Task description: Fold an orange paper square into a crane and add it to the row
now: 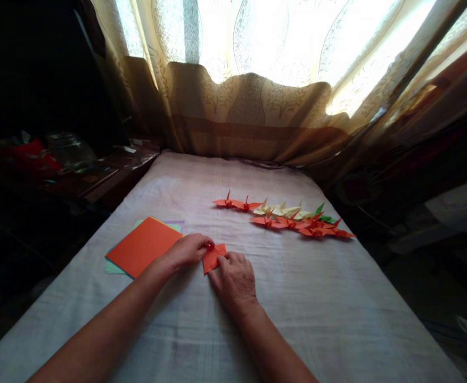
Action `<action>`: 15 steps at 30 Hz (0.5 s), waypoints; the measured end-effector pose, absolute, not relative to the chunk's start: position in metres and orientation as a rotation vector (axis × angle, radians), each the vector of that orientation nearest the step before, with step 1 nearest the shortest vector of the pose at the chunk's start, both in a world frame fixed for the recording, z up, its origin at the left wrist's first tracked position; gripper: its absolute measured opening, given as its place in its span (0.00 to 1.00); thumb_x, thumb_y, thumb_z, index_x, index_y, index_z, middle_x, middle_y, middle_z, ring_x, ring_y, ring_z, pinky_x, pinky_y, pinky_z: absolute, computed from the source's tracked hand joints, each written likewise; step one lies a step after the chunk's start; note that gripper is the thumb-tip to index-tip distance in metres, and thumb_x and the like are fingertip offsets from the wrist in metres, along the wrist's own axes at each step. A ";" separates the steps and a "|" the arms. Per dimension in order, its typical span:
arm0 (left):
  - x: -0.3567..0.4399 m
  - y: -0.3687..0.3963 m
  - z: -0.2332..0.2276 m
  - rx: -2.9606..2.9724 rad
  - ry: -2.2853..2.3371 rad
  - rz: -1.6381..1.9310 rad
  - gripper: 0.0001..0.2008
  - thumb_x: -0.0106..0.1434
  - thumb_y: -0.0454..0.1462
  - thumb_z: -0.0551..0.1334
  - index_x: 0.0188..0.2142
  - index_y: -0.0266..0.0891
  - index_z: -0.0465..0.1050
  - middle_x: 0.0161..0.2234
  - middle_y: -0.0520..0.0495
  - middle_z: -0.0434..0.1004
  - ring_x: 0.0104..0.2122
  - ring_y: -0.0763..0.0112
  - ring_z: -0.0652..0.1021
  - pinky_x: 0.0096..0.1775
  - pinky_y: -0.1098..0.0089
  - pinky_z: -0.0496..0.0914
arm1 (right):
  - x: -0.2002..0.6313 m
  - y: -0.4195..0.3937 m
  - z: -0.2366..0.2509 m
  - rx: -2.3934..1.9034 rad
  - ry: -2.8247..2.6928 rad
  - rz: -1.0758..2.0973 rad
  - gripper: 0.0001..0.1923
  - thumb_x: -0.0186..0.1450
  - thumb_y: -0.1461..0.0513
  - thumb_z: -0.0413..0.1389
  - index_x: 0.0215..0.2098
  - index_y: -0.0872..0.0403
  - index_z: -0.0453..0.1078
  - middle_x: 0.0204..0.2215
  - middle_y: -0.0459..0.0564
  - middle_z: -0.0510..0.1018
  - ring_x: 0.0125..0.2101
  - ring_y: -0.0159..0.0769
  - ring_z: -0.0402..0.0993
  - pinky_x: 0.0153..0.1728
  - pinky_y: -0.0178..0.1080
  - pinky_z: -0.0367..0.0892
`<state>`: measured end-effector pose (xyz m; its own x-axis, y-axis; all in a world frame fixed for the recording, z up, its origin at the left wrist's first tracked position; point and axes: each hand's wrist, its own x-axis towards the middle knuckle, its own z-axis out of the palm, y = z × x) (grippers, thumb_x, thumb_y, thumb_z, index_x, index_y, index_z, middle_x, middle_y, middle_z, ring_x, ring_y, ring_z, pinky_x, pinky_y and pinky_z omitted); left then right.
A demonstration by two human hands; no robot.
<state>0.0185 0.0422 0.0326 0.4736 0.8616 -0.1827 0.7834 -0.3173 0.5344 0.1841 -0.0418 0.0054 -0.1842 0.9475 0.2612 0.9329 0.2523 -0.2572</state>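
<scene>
A small, partly folded piece of orange paper lies on the cloth-covered table in front of me. My left hand pinches its upper left corner with the fingertips. My right hand rests flat on the cloth and presses the paper's lower right edge. A stack of coloured paper sheets, orange on top, lies just left of my left hand.
Several folded paper cranes in orange, pale yellow and green lie in two rows beyond my hands to the right. Patterned curtains hang behind the table. A dark side table with clutter stands at the left.
</scene>
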 end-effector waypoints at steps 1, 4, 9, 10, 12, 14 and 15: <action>0.018 0.043 0.032 2.146 1.360 0.177 0.16 0.61 0.31 0.57 0.44 0.43 0.80 0.43 0.48 0.83 0.44 0.65 0.80 0.46 0.71 0.70 | 0.186 -0.040 0.007 -1.703 -2.197 0.052 0.08 0.64 0.56 0.60 0.37 0.51 0.73 0.38 0.51 0.77 0.39 0.42 0.67 0.39 0.41 0.59; 0.017 0.042 0.029 2.108 1.373 0.171 0.18 0.61 0.29 0.56 0.45 0.43 0.80 0.46 0.49 0.82 0.47 0.65 0.79 0.48 0.71 0.69 | 0.194 -0.038 0.011 -1.633 -2.282 0.070 0.09 0.64 0.55 0.60 0.38 0.51 0.73 0.39 0.51 0.77 0.41 0.42 0.68 0.40 0.41 0.59; 0.014 0.042 0.024 2.089 1.372 0.148 0.19 0.58 0.28 0.57 0.43 0.44 0.81 0.45 0.49 0.83 0.47 0.63 0.79 0.50 0.68 0.69 | 0.188 -0.045 0.012 -1.704 -2.260 0.106 0.22 0.60 0.47 0.63 0.43 0.53 0.73 0.45 0.55 0.76 0.44 0.46 0.68 0.43 0.45 0.61; 0.014 0.042 0.024 2.088 1.376 0.145 0.19 0.58 0.28 0.57 0.43 0.44 0.81 0.45 0.49 0.83 0.47 0.63 0.79 0.49 0.68 0.69 | 0.183 -0.046 0.012 -1.743 -2.239 0.100 0.23 0.59 0.47 0.63 0.43 0.54 0.73 0.45 0.56 0.76 0.44 0.47 0.68 0.43 0.45 0.61; 0.013 0.043 0.025 2.090 1.377 0.140 0.20 0.57 0.28 0.57 0.44 0.44 0.81 0.45 0.49 0.83 0.46 0.63 0.80 0.48 0.68 0.70 | 0.176 -0.047 0.012 -1.792 -2.224 0.083 0.21 0.59 0.48 0.64 0.42 0.55 0.73 0.44 0.56 0.76 0.43 0.48 0.69 0.41 0.46 0.62; 0.012 0.041 0.025 2.100 1.370 0.144 0.20 0.57 0.27 0.56 0.43 0.45 0.81 0.44 0.50 0.83 0.45 0.64 0.80 0.47 0.69 0.70 | 0.174 -0.044 0.012 -1.781 -2.269 0.061 0.16 0.60 0.53 0.63 0.41 0.55 0.73 0.42 0.55 0.77 0.42 0.47 0.70 0.39 0.45 0.63; 0.011 0.040 0.026 2.108 1.366 0.151 0.20 0.57 0.27 0.56 0.43 0.45 0.81 0.44 0.50 0.83 0.45 0.64 0.80 0.46 0.69 0.70 | 0.176 -0.042 0.012 -1.755 -2.313 0.043 0.12 0.61 0.56 0.62 0.40 0.55 0.73 0.41 0.54 0.77 0.41 0.46 0.70 0.38 0.44 0.63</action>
